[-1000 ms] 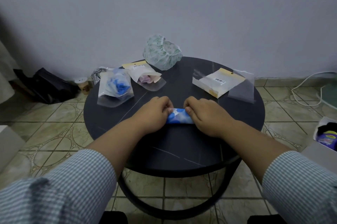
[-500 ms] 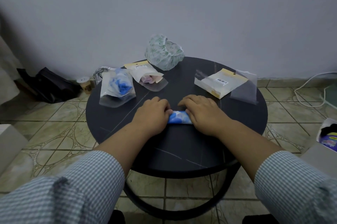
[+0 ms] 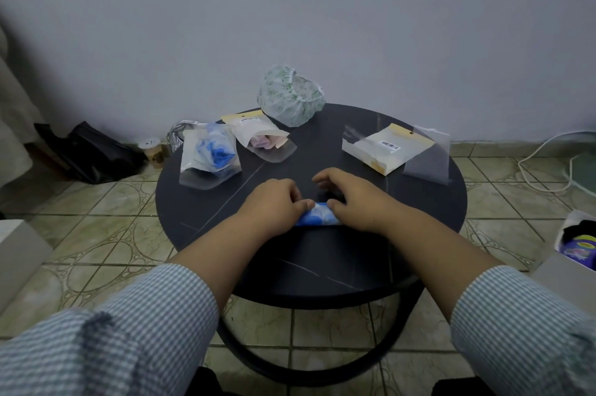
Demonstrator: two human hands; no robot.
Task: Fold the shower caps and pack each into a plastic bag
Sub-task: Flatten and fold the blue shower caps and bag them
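A blue-and-white shower cap, rolled into a small strip, lies mid-table on the round black table. My left hand grips its left end with curled fingers. My right hand holds the right end, thumb on the roll and fingers curved over it. A green-patterned shower cap sits unfolded at the table's far edge. Two packed plastic bags lie at the left: one with a blue cap, one with a pink cap. An empty clear bag lies at the right.
A stack of white-and-yellow packaging lies beside the empty bag. On the tiled floor are a black bag, a small cup, a white cable and an open box at the right.
The roll and both hands have come slightly nearer me. My right hand's fingers have lifted and spread over the far side of the roll.
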